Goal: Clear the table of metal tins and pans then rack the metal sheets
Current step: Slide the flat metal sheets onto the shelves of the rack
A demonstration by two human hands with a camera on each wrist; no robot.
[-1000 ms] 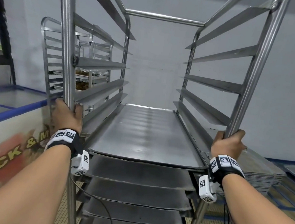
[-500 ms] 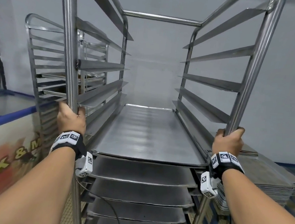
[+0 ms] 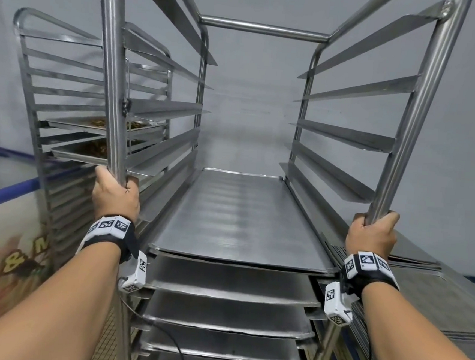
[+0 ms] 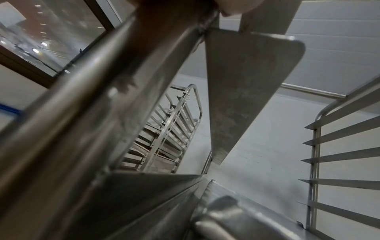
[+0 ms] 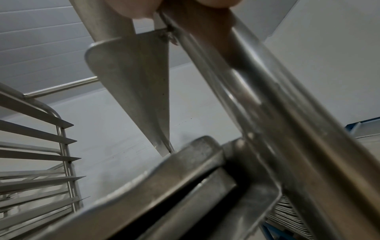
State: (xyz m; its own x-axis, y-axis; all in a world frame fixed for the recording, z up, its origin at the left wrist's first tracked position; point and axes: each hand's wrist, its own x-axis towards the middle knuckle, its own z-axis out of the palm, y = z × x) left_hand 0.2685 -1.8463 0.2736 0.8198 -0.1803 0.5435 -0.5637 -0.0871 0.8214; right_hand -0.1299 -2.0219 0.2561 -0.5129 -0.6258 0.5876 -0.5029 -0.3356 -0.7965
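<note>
Flat grey metal sheets [image 3: 239, 217] lie stacked on the lower runners of a tall stainless-steel tray rack [image 3: 259, 31], centre. Left hand [image 3: 115, 195] grips the near left upright; right hand [image 3: 372, 236] grips the near right upright. Second steel rack [image 3: 53, 85] stands far left; loose sheet pile [image 3: 431, 297] near right.

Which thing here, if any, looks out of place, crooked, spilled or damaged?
Nothing is plainly wrong. Both hands, left hand and right hand, grip the rack posts; the metal sheets lie flat in their slots. Only their front edges look slightly wavy.
</note>
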